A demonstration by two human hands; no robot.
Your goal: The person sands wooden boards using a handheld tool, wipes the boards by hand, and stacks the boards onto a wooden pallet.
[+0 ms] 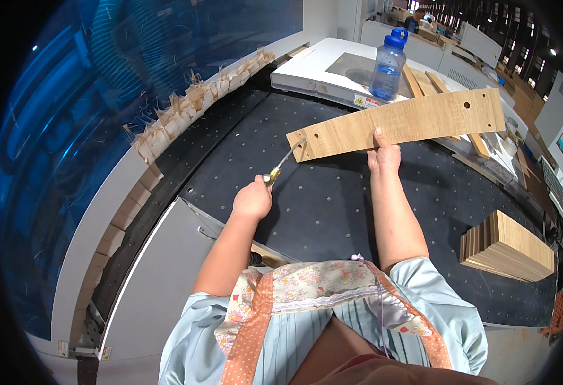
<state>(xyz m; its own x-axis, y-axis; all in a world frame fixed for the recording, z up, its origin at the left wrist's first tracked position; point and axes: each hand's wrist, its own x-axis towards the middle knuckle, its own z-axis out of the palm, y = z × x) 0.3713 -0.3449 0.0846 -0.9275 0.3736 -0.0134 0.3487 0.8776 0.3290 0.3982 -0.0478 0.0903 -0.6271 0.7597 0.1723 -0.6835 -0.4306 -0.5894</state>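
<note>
Wooden board (416,120) is positioned above the black, dotted desk (326,221). From left to right: your left hand (253,199) is closed around a screwdriver-like tool (275,173), its tip at the face of the board's left end; your right hand (385,157) grips the lower edge, thumb on the face; a blue-lidded bottle (387,69) stands behind; a stack of wooden pieces (509,247) rests on the desk at far right.

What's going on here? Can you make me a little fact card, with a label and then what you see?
Right hand: gripping the long wooden board by its near edge
Left hand: holding a thin metal tool, tip at the board's left end
Board: holes near both ends
Table: dark, with small dots
On the right: stack of wooden pieces
Behind: blue-lidded bottle on a white surface
</note>
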